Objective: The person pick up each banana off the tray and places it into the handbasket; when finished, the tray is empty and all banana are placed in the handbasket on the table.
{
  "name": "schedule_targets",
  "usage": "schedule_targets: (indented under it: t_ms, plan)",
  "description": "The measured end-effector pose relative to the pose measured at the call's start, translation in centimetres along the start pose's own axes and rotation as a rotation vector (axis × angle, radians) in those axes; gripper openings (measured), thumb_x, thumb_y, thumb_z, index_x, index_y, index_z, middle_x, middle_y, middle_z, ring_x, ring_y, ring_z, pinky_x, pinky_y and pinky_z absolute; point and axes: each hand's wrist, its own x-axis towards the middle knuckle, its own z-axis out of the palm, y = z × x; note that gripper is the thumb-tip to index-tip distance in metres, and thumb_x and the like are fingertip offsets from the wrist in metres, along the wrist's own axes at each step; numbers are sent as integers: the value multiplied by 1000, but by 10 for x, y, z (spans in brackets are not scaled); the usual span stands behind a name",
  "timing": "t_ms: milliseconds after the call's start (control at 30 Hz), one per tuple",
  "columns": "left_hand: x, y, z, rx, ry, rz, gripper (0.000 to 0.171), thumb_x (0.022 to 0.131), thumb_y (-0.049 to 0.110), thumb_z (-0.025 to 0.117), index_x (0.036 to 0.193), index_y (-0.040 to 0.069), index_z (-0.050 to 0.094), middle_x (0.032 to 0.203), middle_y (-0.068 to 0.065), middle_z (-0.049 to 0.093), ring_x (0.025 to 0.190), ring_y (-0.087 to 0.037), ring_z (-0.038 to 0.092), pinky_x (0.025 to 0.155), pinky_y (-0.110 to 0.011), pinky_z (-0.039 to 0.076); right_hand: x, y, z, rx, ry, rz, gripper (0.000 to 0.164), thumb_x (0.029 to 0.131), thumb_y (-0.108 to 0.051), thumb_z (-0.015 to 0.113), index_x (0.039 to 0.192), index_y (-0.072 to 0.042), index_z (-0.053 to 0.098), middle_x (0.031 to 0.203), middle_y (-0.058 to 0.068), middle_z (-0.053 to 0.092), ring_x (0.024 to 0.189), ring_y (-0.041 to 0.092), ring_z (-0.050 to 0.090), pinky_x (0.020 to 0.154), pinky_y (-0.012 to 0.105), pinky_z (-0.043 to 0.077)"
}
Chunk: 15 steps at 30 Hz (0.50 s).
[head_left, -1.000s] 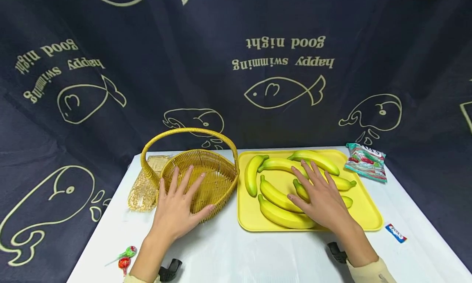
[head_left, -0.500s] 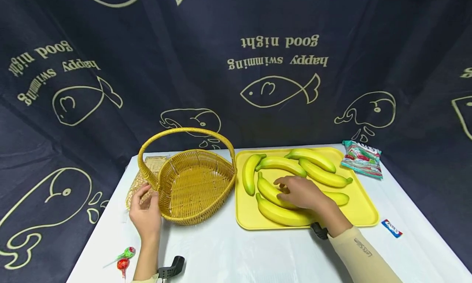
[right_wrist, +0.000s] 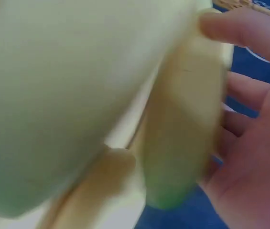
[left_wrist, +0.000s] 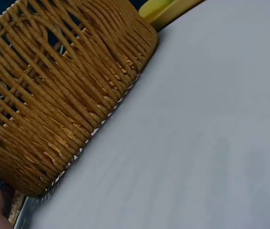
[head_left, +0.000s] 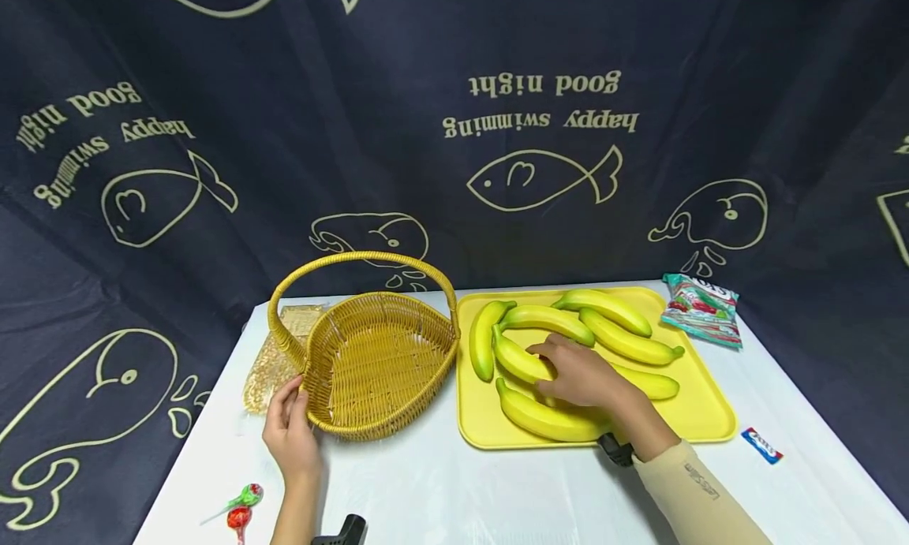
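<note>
My right hand (head_left: 582, 375) holds a yellow banana (head_left: 517, 361) on the yellow tray (head_left: 699, 407), thumb on one side and fingers on the other. The right wrist view has that same banana (right_wrist: 182, 114), blurred, between thumb and fingers. Several more bananas lie around it, one (head_left: 547, 419) along the tray's near edge. At the front left of the woven basket (head_left: 379, 428), my left hand (head_left: 293, 442) grips its side near the handle's foot. In the left wrist view, fingers (left_wrist: 2, 200) curl at the corner of the basket's wall (left_wrist: 63, 90). The basket's inside holds nothing.
Left of the basket lies a clear packet of pale grains (head_left: 263, 381). A green lollipop (head_left: 250, 494) and a red one (head_left: 239, 517) are at the front left. Beyond the tray's right side are a teal snack bag (head_left: 703, 312) and a small wrapped candy (head_left: 762, 445).
Both hands were spread over basket and tray. The left dropped to the basket's side and now grips it. The right lowered onto a banana, which has shifted slightly away from the near one.
</note>
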Motion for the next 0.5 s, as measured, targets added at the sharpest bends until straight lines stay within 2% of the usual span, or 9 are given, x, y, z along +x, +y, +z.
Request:
schedule_targets:
  t_ms: [200, 367, 500]
  plan:
    - [-1, 1, 0, -70, -26, 4, 27, 95, -5, 49, 119, -13, 58, 122, -24, 57, 122, -25, 52, 95, -21, 42, -6, -21, -18, 49, 72, -95, 52, 78, -30, 71, 128, -17, 60, 110, -6, 54, 88, 11, 50, 76, 32, 45]
    - [0, 0, -2, -79, -31, 8, 28, 94, -7, 48, 119, -16, 56, 124, -29, 54, 126, -28, 48, 98, -22, 41, -9, -44, -30, 101, 28, -187, 49, 79, -31, 71, 126, -23, 60, 106, -14, 53, 86, 7, 49, 73, 28, 43]
    - [1, -1, -3, -78, -32, 19, 28, 94, -8, 48, 119, -16, 56, 123, -28, 55, 126, -31, 47, 97, -22, 41, 0, -68, -38, 122, -4, -252, 46, 80, -31, 69, 124, -26, 61, 98, -17, 52, 82, 5, 49, 70, 26, 43]
